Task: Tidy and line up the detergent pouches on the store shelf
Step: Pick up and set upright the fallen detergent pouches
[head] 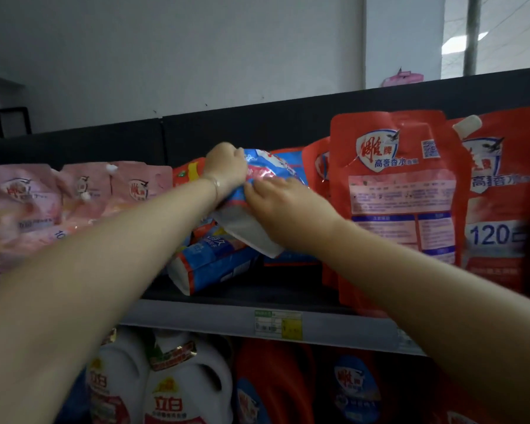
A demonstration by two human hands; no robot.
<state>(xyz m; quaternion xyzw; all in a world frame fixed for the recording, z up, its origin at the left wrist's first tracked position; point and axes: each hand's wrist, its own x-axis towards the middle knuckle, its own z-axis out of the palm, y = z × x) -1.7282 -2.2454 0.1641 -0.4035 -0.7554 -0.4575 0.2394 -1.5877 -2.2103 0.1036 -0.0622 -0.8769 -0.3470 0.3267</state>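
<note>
**A:** Your arms reach up. Where's the blue pouch?

**B:** On the shelf, tilted, between the pink pouches and red pouches. Your left hand grips its top. Your right hand holds lower down, fingers curled.

**A:** How will it feel?

**B:** Probably soft, floppy, shiny and slippery. Hold its flat edges.

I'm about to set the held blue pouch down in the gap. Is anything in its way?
Yes. Another blue pouch lies slumped on the shelf directly beneath the held pouch, filling the gap left of the red pouches.
</note>
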